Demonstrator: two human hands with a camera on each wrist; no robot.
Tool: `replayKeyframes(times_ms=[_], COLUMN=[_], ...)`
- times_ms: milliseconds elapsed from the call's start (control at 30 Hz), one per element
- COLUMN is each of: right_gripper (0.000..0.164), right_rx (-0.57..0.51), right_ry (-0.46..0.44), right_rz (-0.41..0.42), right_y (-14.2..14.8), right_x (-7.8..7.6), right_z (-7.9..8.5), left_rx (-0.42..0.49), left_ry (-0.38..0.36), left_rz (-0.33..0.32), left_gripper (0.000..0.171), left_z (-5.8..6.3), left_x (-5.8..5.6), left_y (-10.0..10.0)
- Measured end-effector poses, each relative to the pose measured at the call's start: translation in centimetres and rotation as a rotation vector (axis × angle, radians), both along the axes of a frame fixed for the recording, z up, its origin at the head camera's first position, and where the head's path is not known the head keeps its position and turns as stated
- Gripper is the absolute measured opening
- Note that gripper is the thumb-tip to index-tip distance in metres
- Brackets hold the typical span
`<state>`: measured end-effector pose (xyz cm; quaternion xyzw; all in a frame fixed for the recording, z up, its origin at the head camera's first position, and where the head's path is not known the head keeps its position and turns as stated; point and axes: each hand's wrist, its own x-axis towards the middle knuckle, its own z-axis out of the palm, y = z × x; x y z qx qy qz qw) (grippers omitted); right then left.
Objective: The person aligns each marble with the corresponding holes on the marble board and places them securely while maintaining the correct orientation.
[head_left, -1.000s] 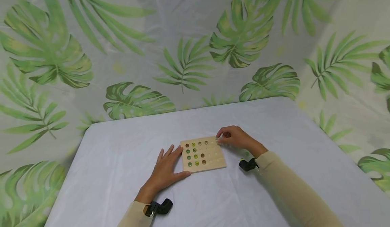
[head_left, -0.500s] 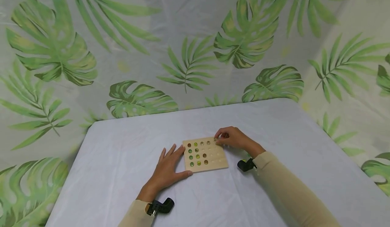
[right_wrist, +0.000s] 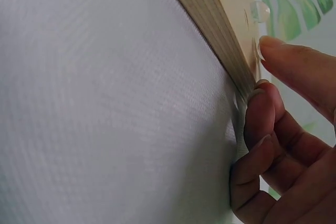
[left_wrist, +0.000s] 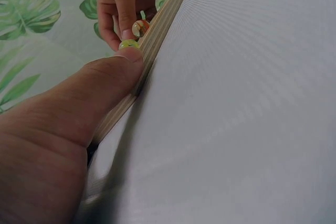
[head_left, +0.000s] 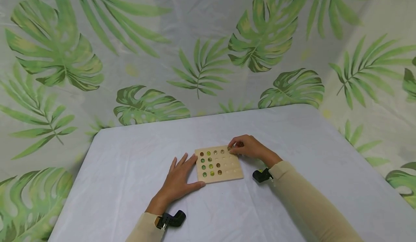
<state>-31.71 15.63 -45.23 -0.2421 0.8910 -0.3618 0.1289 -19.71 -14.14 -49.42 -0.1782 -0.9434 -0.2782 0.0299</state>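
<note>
A light wooden board (head_left: 238, 173) with rows of round hollows lies on the white-covered table. Glass marbles sit in it: green ones (head_left: 203, 167) at the left, yellow ones (head_left: 211, 166) beside them, brownish ones (head_left: 218, 165) further right. Along the far row are clear marbles (right_wrist: 260, 11). My left hand (head_left: 177, 180) rests at the board's left side, fingers spread, thumb (left_wrist: 118, 72) against the near edge. At the far right corner my right hand (head_left: 248, 147) pinches a clear marble (head_left: 229, 149) between thumb and fingers, right at a hollow; the fingertips partly hide it.
The white cloth (head_left: 130, 162) covers the table all round the board. Behind it hangs a leaf-print curtain (head_left: 208, 54). A dark wrist camera (head_left: 175, 219) sits on the left wrist and another camera (head_left: 261, 176) on the right.
My right hand has shifted slightly left over the board, bringing the pinched marble to the far corner hollow. The left hand stays at the board's side. The head view has turned slightly.
</note>
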Motion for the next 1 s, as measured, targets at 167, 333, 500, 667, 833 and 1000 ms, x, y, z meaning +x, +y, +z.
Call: replayKeyframes(times_ms=[167,333,500,667,833,1000], right_gripper=[0.014,0.016,0.017,0.015,0.016,0.017], right_rx=[-0.004,0.000,0.006,0.012,0.007,-0.001], right_ry=[0.001,0.010,0.011,0.010,0.010,0.013], right_rz=[0.011,0.016,0.004,0.002,0.006,0.015], right_y=[-0.06,-0.15,-0.16,-0.05,0.05,0.13], right_x=[0.06,0.24,0.34,0.23,0.30,0.46], right_z=[0.05,0.03,0.02,-0.10,-0.08,0.15], left_rx=[0.001,0.005,0.014,0.005,-0.001,-0.003], left_ry=[-0.003,0.003,0.016,0.003,0.002,0.016], left_rz=[0.007,0.009,0.002,0.001,0.001,-0.006], left_gripper=[0.096,0.096,0.095,0.095,0.095,0.095], left_z=[0.11,0.10,0.13,0.25,0.25,0.19], left_x=[0.06,0.09,0.12,0.09,0.09,0.09], left_y=[-0.07,-0.09,-0.03,0.03,0.08,0.14])
